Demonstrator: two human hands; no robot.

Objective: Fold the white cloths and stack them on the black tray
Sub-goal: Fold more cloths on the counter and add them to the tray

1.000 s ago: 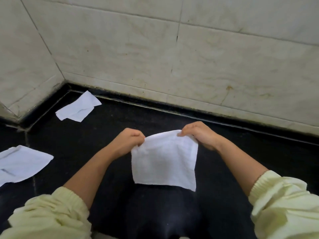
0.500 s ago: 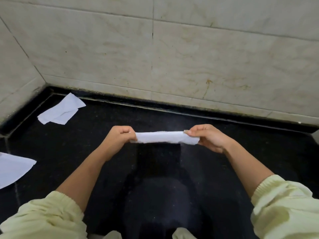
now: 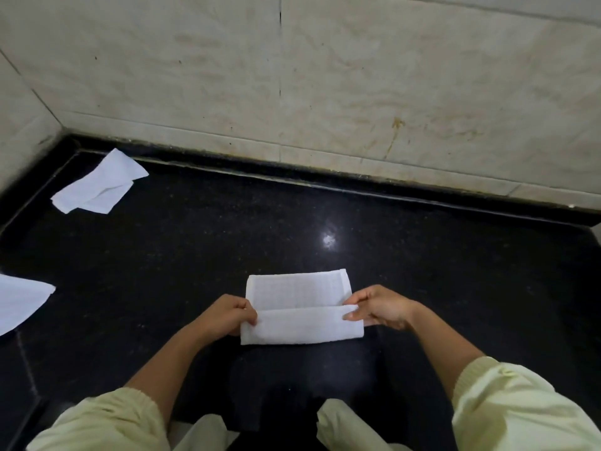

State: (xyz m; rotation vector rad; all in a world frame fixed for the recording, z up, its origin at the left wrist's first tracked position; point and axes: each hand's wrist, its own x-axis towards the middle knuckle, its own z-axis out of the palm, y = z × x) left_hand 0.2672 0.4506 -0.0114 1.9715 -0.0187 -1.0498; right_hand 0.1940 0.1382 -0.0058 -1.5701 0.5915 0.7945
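White cloth [image 3: 300, 309] lying flat on black counter [image 3: 195, 255], centre foreground, near edge turned over toward the far edge in a partial fold. Left hand [image 3: 227, 315] pinching left end of folded flap between thumb and fingers. Right hand [image 3: 379, 307] pinching right end likewise (both closed on the fabric, pale yellow sleeves pushed up the forearms). Second cloth [image 3: 97, 187] crumpled at far left corner near tiled wall [image 3: 357, 76]. Third cloth [image 3: 19, 302] at left frame edge, partly cut off.
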